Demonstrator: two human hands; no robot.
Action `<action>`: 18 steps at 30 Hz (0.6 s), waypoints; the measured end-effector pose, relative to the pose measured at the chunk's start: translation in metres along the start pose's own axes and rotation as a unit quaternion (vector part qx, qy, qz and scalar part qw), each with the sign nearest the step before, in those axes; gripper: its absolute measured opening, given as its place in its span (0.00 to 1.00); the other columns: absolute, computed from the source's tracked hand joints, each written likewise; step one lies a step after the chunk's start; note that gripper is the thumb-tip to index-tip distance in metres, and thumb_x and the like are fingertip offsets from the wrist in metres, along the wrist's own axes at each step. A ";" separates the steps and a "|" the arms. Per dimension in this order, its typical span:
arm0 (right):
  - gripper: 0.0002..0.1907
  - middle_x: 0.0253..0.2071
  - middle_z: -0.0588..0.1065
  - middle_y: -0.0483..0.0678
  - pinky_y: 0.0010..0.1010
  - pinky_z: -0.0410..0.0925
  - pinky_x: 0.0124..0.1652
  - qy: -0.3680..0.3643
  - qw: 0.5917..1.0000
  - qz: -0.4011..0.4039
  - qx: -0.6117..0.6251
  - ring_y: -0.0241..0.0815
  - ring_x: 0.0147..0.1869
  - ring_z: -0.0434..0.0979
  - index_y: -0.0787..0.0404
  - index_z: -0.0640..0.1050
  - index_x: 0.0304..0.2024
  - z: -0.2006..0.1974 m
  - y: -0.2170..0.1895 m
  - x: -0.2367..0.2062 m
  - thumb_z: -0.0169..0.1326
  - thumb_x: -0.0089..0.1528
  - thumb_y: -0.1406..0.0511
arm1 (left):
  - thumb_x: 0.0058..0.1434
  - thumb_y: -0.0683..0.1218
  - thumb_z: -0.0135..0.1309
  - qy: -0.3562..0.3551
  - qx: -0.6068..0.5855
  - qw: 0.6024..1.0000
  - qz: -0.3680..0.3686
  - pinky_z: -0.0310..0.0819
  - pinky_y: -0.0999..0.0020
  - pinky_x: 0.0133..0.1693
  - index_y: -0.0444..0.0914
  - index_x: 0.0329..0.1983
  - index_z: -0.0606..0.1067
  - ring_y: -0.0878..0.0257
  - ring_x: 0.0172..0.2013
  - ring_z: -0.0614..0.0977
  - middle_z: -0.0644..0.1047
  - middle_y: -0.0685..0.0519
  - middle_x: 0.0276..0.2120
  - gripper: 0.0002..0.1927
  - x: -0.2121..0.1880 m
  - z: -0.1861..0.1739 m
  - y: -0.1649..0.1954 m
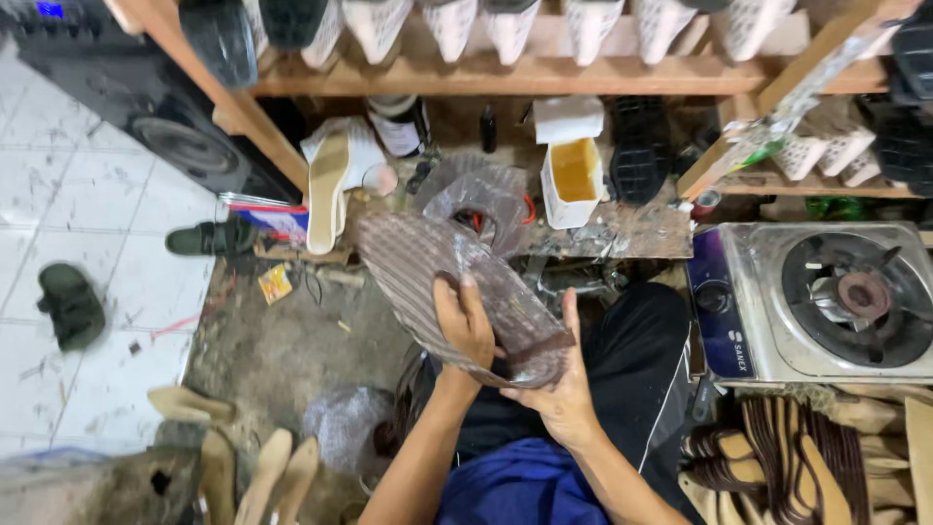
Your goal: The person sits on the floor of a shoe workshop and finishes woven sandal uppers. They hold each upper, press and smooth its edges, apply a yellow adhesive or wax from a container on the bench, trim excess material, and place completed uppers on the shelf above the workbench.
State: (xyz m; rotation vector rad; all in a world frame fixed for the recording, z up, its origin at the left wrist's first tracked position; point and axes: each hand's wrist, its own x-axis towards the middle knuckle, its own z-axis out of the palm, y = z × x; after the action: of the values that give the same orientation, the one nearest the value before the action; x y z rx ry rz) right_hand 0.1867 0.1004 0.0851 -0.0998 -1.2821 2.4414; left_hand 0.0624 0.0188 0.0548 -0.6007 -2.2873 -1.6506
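Both hands grip the ribbed sole (447, 277): left hand (465, 326) fingers curled over top, right hand (559, 389) clamping heel end. Keep pressure even w/ thumbs.

A grimy workbench (622, 233) carries a yellow glue tub (573, 175), black soles (637, 146) and a bottle (398, 124).
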 end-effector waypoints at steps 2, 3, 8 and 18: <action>0.74 0.70 0.63 0.57 0.50 0.70 0.60 0.039 0.999 -0.024 0.021 0.56 0.69 0.69 0.47 0.32 0.79 -0.010 -0.005 -0.002 0.70 0.47 0.75 | 0.72 0.40 0.48 -0.030 0.145 0.959 0.241 0.72 0.60 0.53 0.32 0.59 0.72 0.48 0.49 0.78 0.77 0.38 0.49 0.14 0.001 -0.011 0.003; 0.74 0.69 0.64 0.57 0.51 0.72 0.58 0.058 0.997 -0.037 0.031 0.56 0.68 0.71 0.47 0.32 0.79 -0.019 -0.011 -0.004 0.70 0.47 0.74 | 0.69 0.39 0.50 -0.083 -0.028 0.989 0.119 0.74 0.59 0.53 0.30 0.58 0.73 0.49 0.48 0.79 0.78 0.38 0.49 0.16 0.006 -0.020 0.007; 0.75 0.64 0.70 0.58 0.44 0.73 0.55 0.078 0.978 -0.141 -0.131 0.54 0.61 0.76 0.49 0.30 0.80 -0.061 -0.059 -0.023 0.70 0.48 0.71 | 0.68 0.48 0.47 -0.331 -0.530 0.695 -0.356 0.76 0.52 0.53 0.25 0.58 0.73 0.47 0.45 0.85 0.81 0.36 0.46 0.23 0.052 -0.077 0.058; 0.71 0.68 0.64 0.59 0.41 0.64 0.62 0.145 0.926 -0.257 -0.234 0.51 0.68 0.68 0.50 0.23 0.76 -0.078 -0.101 -0.023 0.62 0.50 0.77 | 0.78 0.46 0.48 -0.604 -0.551 0.512 -0.264 0.72 0.63 0.47 0.28 0.53 0.73 0.64 0.36 0.78 0.77 0.52 0.36 0.14 0.106 -0.026 0.261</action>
State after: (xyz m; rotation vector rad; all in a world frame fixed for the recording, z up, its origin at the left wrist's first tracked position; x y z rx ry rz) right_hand 0.2567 0.2046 0.1183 -0.2129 -1.4975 1.5865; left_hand 0.0907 0.0835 0.3286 -1.9452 -1.3844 -3.9519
